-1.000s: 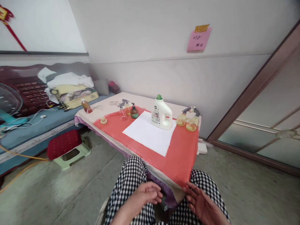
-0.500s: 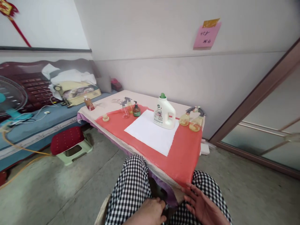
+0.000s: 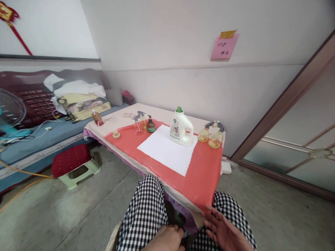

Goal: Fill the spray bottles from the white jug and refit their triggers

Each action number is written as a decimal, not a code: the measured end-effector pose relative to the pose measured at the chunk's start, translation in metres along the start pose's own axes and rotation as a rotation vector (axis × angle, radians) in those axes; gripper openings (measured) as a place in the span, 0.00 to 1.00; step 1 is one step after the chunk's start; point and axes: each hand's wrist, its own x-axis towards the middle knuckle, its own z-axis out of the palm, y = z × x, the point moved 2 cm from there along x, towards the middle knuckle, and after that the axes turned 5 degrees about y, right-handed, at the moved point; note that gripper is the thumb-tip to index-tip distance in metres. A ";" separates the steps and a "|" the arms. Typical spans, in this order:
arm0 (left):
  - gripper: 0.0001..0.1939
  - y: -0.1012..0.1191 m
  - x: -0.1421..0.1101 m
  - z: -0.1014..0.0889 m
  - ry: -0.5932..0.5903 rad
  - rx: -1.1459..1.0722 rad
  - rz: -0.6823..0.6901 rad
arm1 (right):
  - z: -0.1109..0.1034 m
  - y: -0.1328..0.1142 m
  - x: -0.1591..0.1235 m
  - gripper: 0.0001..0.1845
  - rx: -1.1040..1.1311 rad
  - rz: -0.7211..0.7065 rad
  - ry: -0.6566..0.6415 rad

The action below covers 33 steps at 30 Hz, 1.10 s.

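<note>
My left hand [image 3: 169,238] rests by my left thigh at the bottom of the view, back up, fingers loosely bent and thumb apart, holding nothing I can see. Its fingertips are partly hidden. At the near corner of the table, my right hand [image 3: 222,228] is open and empty, with fingers spread close to the hanging edge of the red cloth [image 3: 201,183]. Farther off, a white detergent jug [image 3: 180,130] with a green top stands upright on a white cloth [image 3: 167,153]. Neither hand touches the jug.
Two spray bottles [image 3: 215,139] stand right of the jug. To its left are a pump bottle [image 3: 150,125], more spray bottles [image 3: 138,128] and a cream-coloured cap [image 3: 116,134]. A brown bottle [image 3: 97,118] stands at the far left. A red-topped stool [image 3: 72,160] is on the floor.
The whole view has shifted slightly, so the table and wall note sit a little lower and farther left. Both hands stay nearly in place; nothing on the table has moved.
</note>
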 end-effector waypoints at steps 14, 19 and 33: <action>0.24 0.001 -0.002 -0.002 -0.008 -0.016 0.010 | 0.007 -0.001 -0.003 0.24 -0.010 -0.012 0.032; 0.23 -0.002 0.000 0.003 -0.011 -0.009 0.009 | 0.008 0.000 -0.003 0.23 -0.011 -0.015 0.028; 0.22 -0.022 0.024 0.032 -0.017 0.075 0.001 | 0.014 0.004 -0.005 0.15 -0.037 -0.061 -0.032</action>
